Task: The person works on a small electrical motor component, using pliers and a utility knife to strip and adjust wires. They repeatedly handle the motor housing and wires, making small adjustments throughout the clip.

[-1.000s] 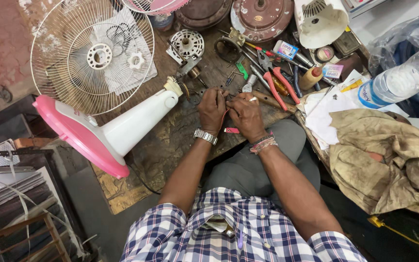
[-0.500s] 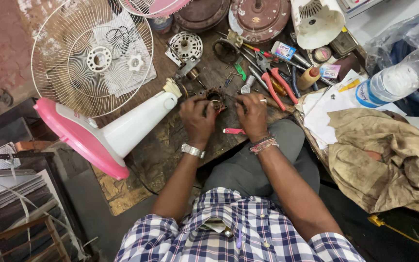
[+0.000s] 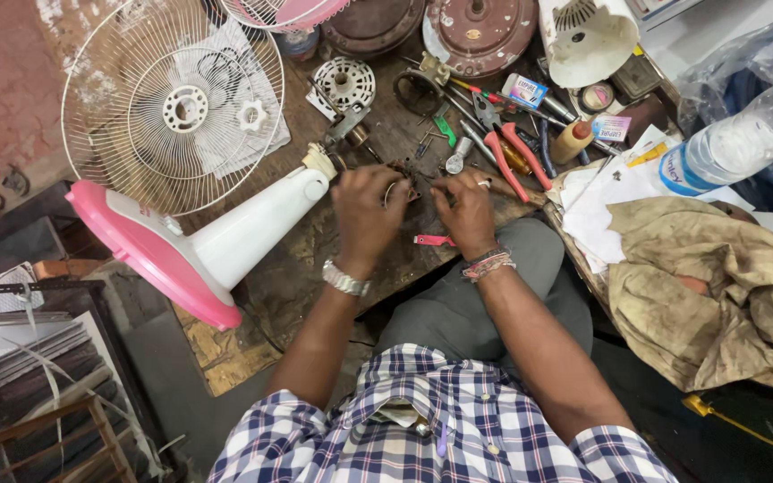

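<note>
My left hand (image 3: 367, 210) and my right hand (image 3: 467, 210) rest side by side on a worn wooden workbench (image 3: 315, 241). Between their fingertips lies a small dark metal part (image 3: 407, 179); both hands pinch at it, and fingers hide most of it. A small red tool (image 3: 433, 240) lies on the bench just under my right hand. The left wrist carries a metal watch, the right wrist thread bands. A white fan stand with a pink base (image 3: 212, 246) lies on its side left of my left hand.
A white fan guard (image 3: 172, 103) lies at the back left. Red-handled pliers (image 3: 507, 156), screwdrivers and a motor part (image 3: 342, 85) crowd the bench behind my hands. A plastic bottle (image 3: 744, 139), papers and a dirty cloth (image 3: 717, 286) lie to the right. A metal rack (image 3: 29, 385) stands lower left.
My left hand has slid left and back toward the fan stand's neck, and my right hand has followed it. The red tool now shows below the right hand.
</note>
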